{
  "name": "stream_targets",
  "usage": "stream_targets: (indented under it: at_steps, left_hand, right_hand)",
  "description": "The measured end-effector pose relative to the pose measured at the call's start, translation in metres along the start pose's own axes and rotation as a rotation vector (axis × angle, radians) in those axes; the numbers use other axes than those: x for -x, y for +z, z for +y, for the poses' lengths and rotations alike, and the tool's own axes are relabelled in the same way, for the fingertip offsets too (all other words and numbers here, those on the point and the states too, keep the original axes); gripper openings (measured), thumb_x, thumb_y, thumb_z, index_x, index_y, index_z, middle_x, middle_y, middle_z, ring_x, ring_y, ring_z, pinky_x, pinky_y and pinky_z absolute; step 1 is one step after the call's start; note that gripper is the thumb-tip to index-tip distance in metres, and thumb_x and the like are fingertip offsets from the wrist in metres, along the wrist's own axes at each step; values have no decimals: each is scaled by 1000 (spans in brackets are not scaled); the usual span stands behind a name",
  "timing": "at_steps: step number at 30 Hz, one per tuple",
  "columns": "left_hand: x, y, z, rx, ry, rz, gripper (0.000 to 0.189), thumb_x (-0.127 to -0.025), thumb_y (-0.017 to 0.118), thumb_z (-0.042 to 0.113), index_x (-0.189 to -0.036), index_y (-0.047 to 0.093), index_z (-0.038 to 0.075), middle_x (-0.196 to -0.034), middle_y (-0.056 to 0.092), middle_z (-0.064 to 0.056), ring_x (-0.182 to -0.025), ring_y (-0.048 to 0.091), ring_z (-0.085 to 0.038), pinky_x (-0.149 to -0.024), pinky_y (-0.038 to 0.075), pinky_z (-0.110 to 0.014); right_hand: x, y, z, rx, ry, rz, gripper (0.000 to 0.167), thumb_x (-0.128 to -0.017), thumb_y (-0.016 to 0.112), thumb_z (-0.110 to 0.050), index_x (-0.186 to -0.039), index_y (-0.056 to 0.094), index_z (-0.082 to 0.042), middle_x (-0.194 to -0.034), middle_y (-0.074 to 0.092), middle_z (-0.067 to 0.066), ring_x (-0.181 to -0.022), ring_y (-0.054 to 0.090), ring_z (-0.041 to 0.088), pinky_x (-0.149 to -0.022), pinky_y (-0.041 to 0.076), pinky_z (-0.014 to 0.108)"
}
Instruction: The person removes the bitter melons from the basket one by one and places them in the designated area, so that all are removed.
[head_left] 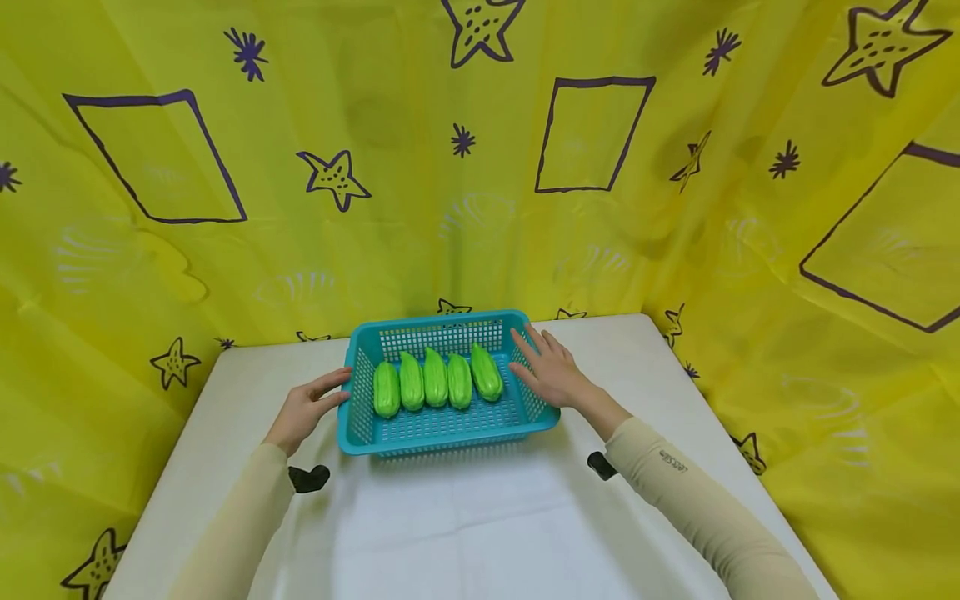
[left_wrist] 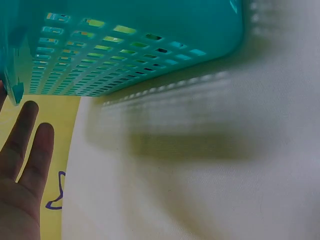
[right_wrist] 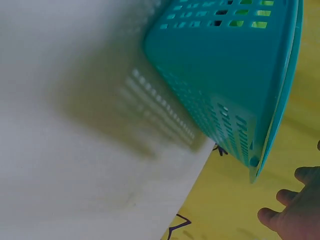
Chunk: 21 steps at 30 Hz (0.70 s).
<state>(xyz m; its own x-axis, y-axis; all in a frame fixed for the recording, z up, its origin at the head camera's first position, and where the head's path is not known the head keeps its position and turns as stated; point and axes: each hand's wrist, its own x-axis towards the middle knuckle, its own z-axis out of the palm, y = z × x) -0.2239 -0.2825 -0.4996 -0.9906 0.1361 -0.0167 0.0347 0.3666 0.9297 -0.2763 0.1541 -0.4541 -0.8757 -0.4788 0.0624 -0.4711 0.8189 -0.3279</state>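
Observation:
In the head view, a teal plastic basket [head_left: 450, 429] with lattice walls stands on a white table. Inside lie several bright green, ridged, gourd-like vegetables [head_left: 436, 379], side by side with their narrow ends toward the far wall. My left hand [head_left: 298, 412] is at the basket's left side, its fairly straight fingertips at the rim. At the opposite end, my right hand [head_left: 553, 375] has its fingers spread over the right rim. Both wrist views show the basket's outer wall [left_wrist: 165, 25] and extended fingers [right_wrist: 287, 197]; whether these fingers touch the rim, I cannot tell.
A yellow curtain [head_left: 420, 242] printed with stars and rectangles hangs behind the table and along both sides. The white tabletop [head_left: 465, 533] extends in front of the basket. Dark straps [head_left: 309, 478] show beneath both forearms.

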Motion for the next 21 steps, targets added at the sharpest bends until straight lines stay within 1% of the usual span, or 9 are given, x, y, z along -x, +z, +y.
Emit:
stream_targets:
  at_steps: [4, 8, 11, 15, 17, 21]
  left_hand:
    - [-1, 2, 0, -4, 15, -5, 54, -96, 64, 31, -142, 51, 5, -154, 38, -10, -146, 20, -36, -113, 20, -63]
    - [5, 5, 17, 10, -3, -13, 54, -99, 61, 22, -145, 44, 1, -156, 32, -15, -144, 21, -42, -112, 24, -62]
    - [5, 5, 17, 17, -11, -16, 56, -99, 60, 19, -148, 40, 1, -157, 29, -16, -144, 22, -43, -111, 26, -61]
    - [-3, 1, -1, 3, 10, -19, 62, -97, 63, 27, -150, 39, 7, -158, 28, -11, -143, 25, -40, -111, 28, -60]
    - [-4, -1, -4, -6, 17, -21, 64, -97, 63, 31, -151, 38, 8, -158, 28, -11, -143, 26, -40, -110, 29, -60]
    - [-6, -1, -9, 20, 12, -18, 64, -96, 63, 35, -150, 40, 10, -158, 28, -8, -142, 29, -38, -110, 28, -60]
  right_hand:
    - [0, 0, -4, -9, -25, -6, 64, -105, 38, -39, -158, 15, -12, -161, 10, 20, -144, 13, 48, -110, 17, 68]
    - [-1, 2, -8, -22, -29, -22, 63, -106, 37, -40, -158, 16, -13, -162, 11, 18, -144, 13, 47, -111, 17, 68]
    - [-2, 3, -10, -24, -29, -34, 63, -106, 37, -41, -158, 17, -13, -162, 12, 18, -144, 13, 47, -110, 18, 68]
    - [-2, 4, -13, -27, -35, -44, 62, -106, 38, -40, -158, 18, -12, -161, 13, 18, -144, 14, 47, -111, 18, 68]
    - [-2, 4, -14, -34, -37, -49, 62, -106, 37, -40, -158, 18, -12, -161, 14, 18, -144, 14, 48, -111, 18, 68]
    - [-2, 3, -15, -45, -33, -61, 62, -106, 37, -40, -157, 19, -11, -161, 14, 18, -144, 14, 48, -110, 18, 68]
